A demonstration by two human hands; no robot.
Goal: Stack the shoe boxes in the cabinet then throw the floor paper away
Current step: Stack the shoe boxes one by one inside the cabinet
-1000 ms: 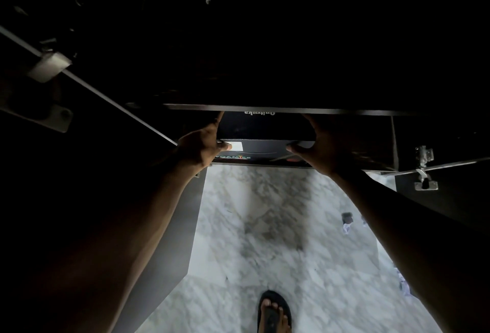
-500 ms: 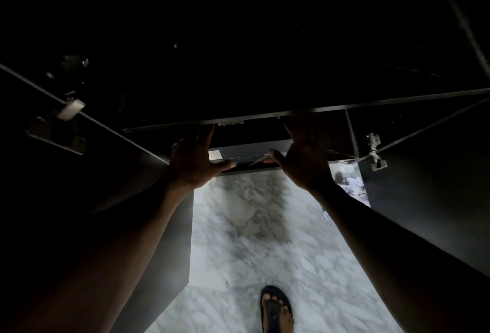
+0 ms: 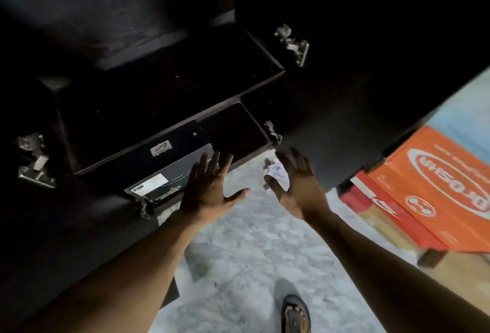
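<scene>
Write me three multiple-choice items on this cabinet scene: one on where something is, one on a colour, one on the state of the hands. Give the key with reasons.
1. Where does the dark shoe box sit?
A. on the cabinet's bottom shelf
B. on the marble floor
C. on the orange box

2. What colour is the large box at the right?
A. blue
B. orange
C. green

3. How are the hands?
A. both gripping a box
B. both open and empty
C. one holding paper

Key: 1 A, it rests inside the lowest compartment. 2 B, its top is bright orange with white print. 3 B, the left hand and right hand show spread fingers, and the crumpled paper lies on the floor beyond them.
</scene>
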